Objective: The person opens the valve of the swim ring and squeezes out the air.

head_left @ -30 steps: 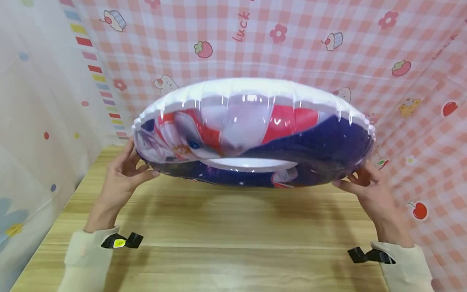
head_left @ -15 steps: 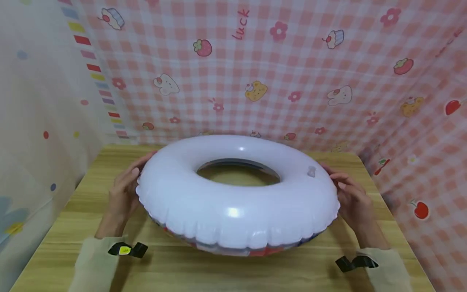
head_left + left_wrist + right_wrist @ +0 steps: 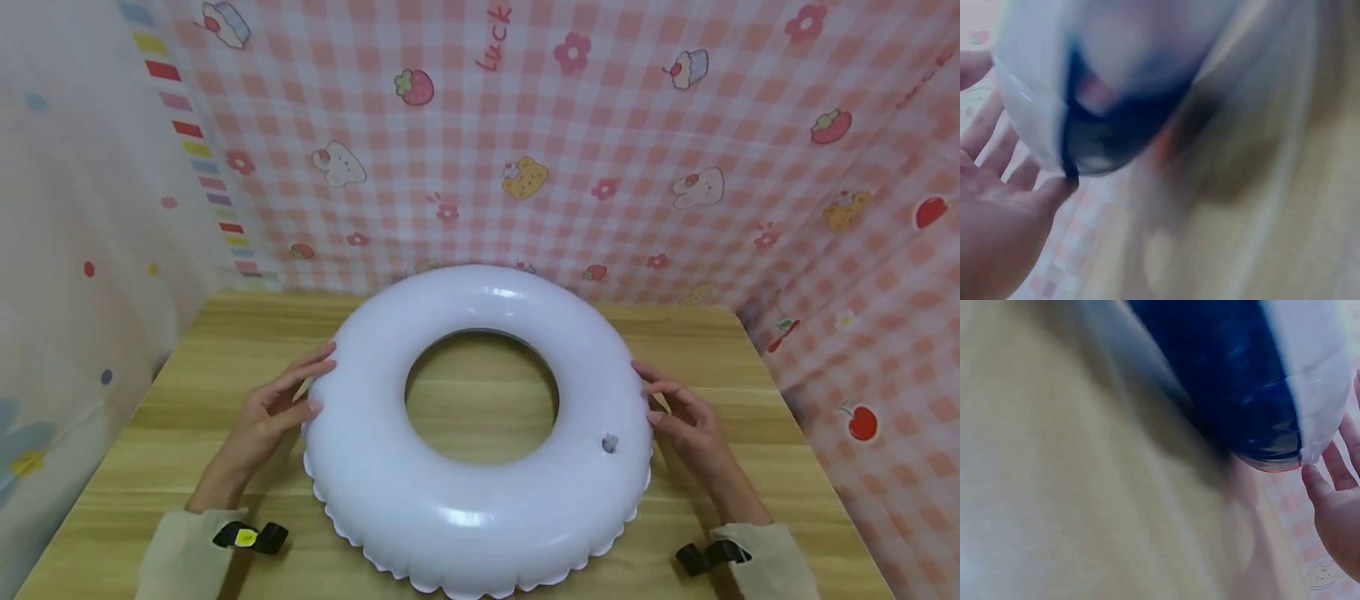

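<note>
A white inflatable swim ring faces up over the table, its hole towards the middle of the head view. A small clear valve stands on its right side. My left hand touches the ring's left edge with extended fingertips and thumb. At the opposite edge, my right hand touches it with fingers lightly bent. In the left wrist view, the thumb lies at the seam of the ring. The right wrist view shows the dark blue printed underside of the ring, hidden from the head camera.
A wood-grain table lies beneath the ring. Behind it hangs a pink checked curtain with printed figures, close to the table's back edge. A white dotted curtain borders the left side, and checked cloth the right.
The swim ring has turned over from its printed side to its white side and come down nearer me. Both hands have moved inward with it, their fingers now looser at its edges.
</note>
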`<state>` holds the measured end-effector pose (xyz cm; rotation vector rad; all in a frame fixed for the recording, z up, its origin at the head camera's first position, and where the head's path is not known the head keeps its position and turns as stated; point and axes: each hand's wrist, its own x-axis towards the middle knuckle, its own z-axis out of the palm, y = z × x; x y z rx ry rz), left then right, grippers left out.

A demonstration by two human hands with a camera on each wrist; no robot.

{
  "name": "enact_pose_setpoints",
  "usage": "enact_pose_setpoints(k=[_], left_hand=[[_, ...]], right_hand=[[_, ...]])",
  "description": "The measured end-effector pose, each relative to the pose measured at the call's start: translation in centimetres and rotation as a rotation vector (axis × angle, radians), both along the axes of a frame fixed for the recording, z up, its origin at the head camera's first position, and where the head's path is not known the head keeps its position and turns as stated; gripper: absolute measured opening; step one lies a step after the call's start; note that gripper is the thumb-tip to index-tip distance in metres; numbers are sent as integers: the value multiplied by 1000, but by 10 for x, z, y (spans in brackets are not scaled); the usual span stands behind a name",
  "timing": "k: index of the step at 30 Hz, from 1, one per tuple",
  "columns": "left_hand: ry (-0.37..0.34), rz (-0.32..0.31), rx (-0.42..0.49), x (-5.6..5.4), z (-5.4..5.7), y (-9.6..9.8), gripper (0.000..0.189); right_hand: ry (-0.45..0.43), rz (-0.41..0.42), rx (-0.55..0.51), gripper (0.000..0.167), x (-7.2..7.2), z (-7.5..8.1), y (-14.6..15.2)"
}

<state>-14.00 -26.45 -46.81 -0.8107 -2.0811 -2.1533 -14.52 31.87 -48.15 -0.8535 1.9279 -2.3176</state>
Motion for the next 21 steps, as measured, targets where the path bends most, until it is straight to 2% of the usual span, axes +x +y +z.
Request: enact_pose_setpoints(k=[4,9,14,17,21], left_hand=[[-56,55,-96,3,-2,2,46],[-67,74,-194,4,8,1,46],[1,128,-331,6,22,5,45],[41,181,-429,7,31,11,45],[83,232,-552,6,42,23,45]], right_hand=[[-63,-104,133,23,5,2,-3],[28,-145,272,23,4,13,-4],[144,-204,443,31,5,26,-5],[159,-237,521,35,8,33,-7],[169,-221,576,41,13,39,-12]])
